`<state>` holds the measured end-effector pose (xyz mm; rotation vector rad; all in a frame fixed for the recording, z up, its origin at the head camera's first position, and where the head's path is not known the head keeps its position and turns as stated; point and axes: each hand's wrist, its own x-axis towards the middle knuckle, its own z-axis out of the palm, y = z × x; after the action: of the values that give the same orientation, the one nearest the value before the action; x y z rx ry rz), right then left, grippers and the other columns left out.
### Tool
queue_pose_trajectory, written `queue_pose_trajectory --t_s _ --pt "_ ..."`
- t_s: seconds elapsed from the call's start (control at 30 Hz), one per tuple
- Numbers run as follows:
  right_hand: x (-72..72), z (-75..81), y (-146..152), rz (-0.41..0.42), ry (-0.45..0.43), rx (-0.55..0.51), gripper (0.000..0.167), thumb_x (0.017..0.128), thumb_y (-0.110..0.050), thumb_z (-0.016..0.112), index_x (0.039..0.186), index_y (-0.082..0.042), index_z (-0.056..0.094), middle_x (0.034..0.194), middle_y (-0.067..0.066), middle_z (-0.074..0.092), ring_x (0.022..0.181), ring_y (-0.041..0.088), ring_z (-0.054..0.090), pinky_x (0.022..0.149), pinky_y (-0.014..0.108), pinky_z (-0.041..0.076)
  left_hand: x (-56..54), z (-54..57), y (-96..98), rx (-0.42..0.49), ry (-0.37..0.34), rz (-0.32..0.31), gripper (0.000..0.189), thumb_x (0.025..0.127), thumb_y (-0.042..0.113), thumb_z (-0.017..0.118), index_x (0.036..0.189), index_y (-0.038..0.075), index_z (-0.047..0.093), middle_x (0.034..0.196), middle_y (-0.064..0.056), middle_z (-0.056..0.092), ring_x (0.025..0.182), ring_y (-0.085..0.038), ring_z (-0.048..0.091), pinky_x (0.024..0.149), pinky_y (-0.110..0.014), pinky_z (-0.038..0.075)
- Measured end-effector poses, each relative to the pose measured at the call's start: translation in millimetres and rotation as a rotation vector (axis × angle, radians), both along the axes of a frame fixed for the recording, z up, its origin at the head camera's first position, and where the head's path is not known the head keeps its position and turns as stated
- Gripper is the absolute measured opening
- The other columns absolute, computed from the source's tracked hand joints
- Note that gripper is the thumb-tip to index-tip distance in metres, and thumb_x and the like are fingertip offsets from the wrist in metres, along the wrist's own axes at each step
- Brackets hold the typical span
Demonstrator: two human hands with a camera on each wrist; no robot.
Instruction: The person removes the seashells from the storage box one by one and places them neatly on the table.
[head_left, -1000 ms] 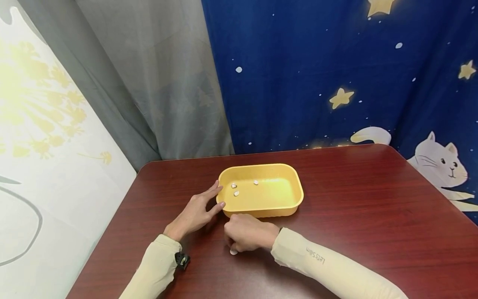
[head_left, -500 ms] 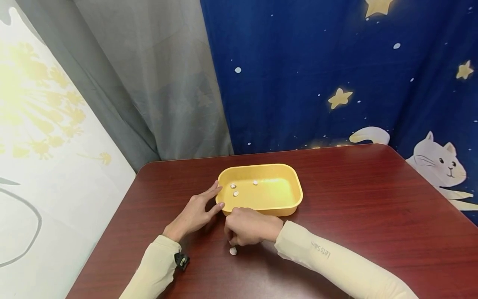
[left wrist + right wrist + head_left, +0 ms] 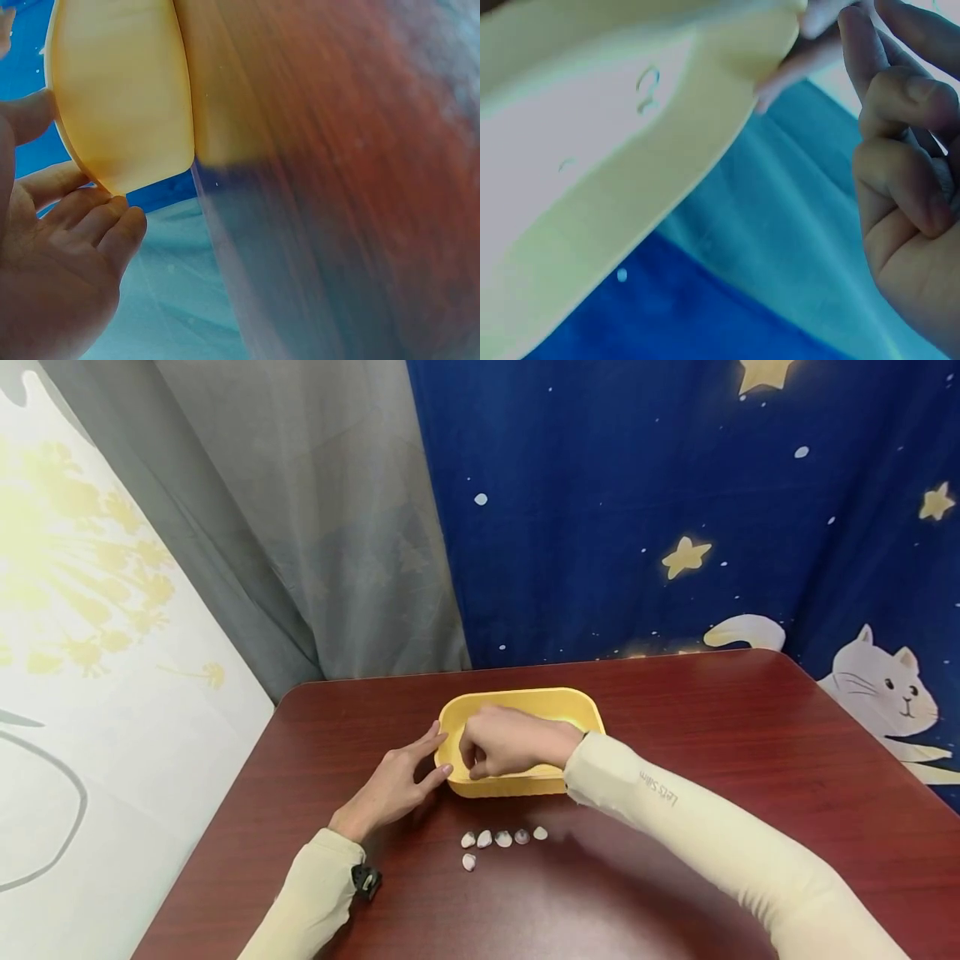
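A yellow plastic tray (image 3: 525, 787) stands on the table. My left hand (image 3: 390, 789) rests at its left end, the thumb and fingers spread and touching the rim, as the left wrist view also shows on the tray (image 3: 124, 90). Over the tray's left half is my right hand (image 3: 502, 742), its last fingers curled, thumb and index finger slightly apart; no object shows between them. Seashells (image 3: 648, 78) lie inside the tray in the right wrist view, hidden from the head view. In front of the tray several small white seashells (image 3: 503, 839) form a row, with a single seashell (image 3: 468, 862) below its left end.
The dark red wooden table (image 3: 712, 760) extends to both sides of the tray. A grey curtain (image 3: 360, 527) and a blue curtain (image 3: 600, 510) with stars hang behind it. A white printed cloth (image 3: 112, 735) hangs at the left.
My right hand has let go of a seashell below the row and moved up and away over the tray, uncovering the row. My left hand stays at the rim.
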<state>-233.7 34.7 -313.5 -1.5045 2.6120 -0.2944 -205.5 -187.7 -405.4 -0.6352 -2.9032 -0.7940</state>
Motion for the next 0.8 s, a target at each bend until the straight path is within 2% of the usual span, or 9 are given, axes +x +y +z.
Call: queue_pose_trajectory --t_s 0.17,0.3,0.47,0.57,0.7,0.8 --pt "-18.2 9.8 -4 -0.04 -0.022 0.022 0.003 0.084 -0.018 0.079 0.082 -0.02 0.079 0.074 -0.01 0.072 0.071 0.007 0.061 0.072 0.023 0.052 -0.2 0.5 -0.3 -0.003 -0.021 -0.003 0.064 0.1 0.042 0.059 0.154 0.014 0.041 0.164 -0.008 0.031 0.146 -0.028 0.044 0.115 -0.049 0.043" --pt "-32.9 8.9 -10 -0.068 -0.023 0.035 0.003 0.082 -0.016 0.079 0.084 -0.019 0.078 0.076 -0.007 0.071 0.073 0.01 0.06 0.066 0.022 0.051 -0.4 1.2 -0.8 0.001 -0.02 -0.004 0.063 0.1 0.042 0.059 0.154 0.014 0.041 0.165 -0.007 0.031 0.146 -0.028 0.043 0.116 -0.05 0.042" --pt "-51.4 -4.6 -22 -0.101 -0.052 0.089 0.005 0.082 -0.015 0.081 0.086 -0.016 0.08 0.08 -0.005 0.072 0.074 0.011 0.062 0.065 0.021 0.052 0.5 1.2 -0.8 0.0 -0.022 0.0 0.063 0.1 0.04 0.059 0.154 0.012 0.041 0.165 -0.008 0.031 0.146 -0.028 0.043 0.116 -0.05 0.042" --pt "-60.4 -15.3 -28 -0.149 -0.067 0.143 0.008 0.08 -0.015 0.083 0.087 -0.015 0.08 0.085 -0.005 0.072 0.081 0.012 0.061 0.066 0.024 0.052 1.0 0.6 -0.2 0.002 -0.019 -0.003 0.063 0.1 0.04 0.06 0.154 0.012 0.042 0.165 -0.009 0.032 0.146 -0.028 0.044 0.115 -0.049 0.042" --pt "-69.1 -29.4 -33 -0.194 -0.038 0.212 0.008 0.079 -0.016 0.086 0.084 -0.017 0.08 0.089 -0.005 0.071 0.086 0.013 0.059 0.067 0.025 0.052 2.0 0.5 0.8 0.007 -0.016 0.0 0.063 0.1 0.039 0.06 0.153 0.012 0.043 0.164 -0.009 0.032 0.145 -0.028 0.044 0.116 -0.049 0.042" --pt "-73.5 -39.5 -33 -0.204 -0.009 0.248 0.007 0.081 -0.018 0.084 0.082 -0.017 0.078 0.083 -0.005 0.07 0.08 0.013 0.059 0.065 0.024 0.052 2.6 1.4 1.7 0.007 -0.02 0.0 0.063 0.1 0.039 0.061 0.153 0.011 0.042 0.165 -0.008 0.031 0.146 -0.028 0.043 0.117 -0.049 0.041"
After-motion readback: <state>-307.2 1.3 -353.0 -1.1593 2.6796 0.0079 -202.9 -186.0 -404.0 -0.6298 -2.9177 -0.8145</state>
